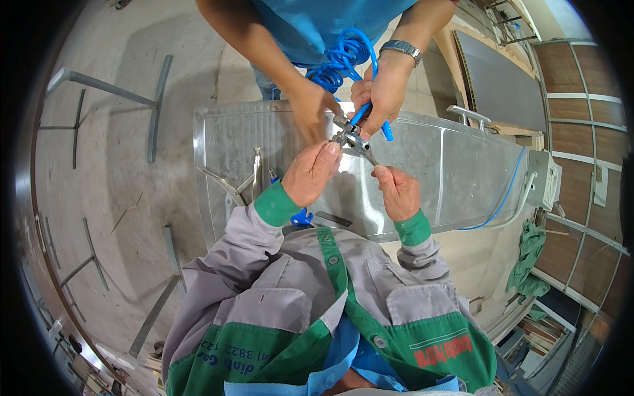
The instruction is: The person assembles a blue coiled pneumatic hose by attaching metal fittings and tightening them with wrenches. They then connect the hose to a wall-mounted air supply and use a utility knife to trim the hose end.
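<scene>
My left hand (312, 173) pinches a small metal fitting (339, 137) between thumb and fingers, over the metal-topped table. My right hand (399, 191) is closed on the handle of a metal wrench (362, 146), whose head meets the fitting. Facing me, a co-worker in blue has both hands at the same spot. Their watch-wearing hand (383, 96) grips a coiled blue air hose (347, 58), its cut end (387, 134) pointing towards me. The co-worker's other hand (310, 109), blurred, is close to the fitting. Fingers partly hide where fitting and wrench meet.
On the metal table (422, 178) lie locking pliers (257, 173), a blue tool (302, 218) partly behind my sleeve, and a dark flat strip (333, 218). A thin blue tube (505, 198) hangs over the right end. Metal frames (158, 109) stand on the floor at left.
</scene>
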The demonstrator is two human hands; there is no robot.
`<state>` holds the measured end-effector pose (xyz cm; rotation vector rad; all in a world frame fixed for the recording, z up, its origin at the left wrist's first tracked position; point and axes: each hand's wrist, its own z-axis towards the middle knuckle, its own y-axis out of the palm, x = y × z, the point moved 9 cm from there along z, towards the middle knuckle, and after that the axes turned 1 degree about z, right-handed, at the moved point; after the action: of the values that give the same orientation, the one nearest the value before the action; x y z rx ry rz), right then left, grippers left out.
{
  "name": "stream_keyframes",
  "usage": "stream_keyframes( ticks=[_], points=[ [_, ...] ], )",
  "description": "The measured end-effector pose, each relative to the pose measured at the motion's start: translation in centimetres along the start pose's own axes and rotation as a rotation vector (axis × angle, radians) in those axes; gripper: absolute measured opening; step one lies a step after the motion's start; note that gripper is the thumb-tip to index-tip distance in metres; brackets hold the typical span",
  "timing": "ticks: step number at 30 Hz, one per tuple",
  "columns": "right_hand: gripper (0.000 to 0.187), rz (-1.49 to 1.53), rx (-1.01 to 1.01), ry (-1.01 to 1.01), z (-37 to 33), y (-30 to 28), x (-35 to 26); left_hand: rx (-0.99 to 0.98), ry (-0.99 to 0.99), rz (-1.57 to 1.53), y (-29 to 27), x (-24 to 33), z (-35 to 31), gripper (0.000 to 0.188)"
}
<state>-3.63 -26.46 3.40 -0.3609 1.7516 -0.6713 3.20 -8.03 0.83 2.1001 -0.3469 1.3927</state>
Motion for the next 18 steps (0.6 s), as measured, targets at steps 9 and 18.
stream_keyframes(
  ticks=[9, 18],
  points=[
    [0.036, 0.122, 0.044, -0.098, 0.1, -0.7, -0.8, 0.000, 0.222, 0.233, 0.4, 3.7, -0.9, 0.045],
    [0.039, -0.010, 0.026, -0.030, -0.4, -0.6, 0.4, -0.009, 0.047, -0.011, 0.9, -1.2, 0.1, 0.043]
  ],
)
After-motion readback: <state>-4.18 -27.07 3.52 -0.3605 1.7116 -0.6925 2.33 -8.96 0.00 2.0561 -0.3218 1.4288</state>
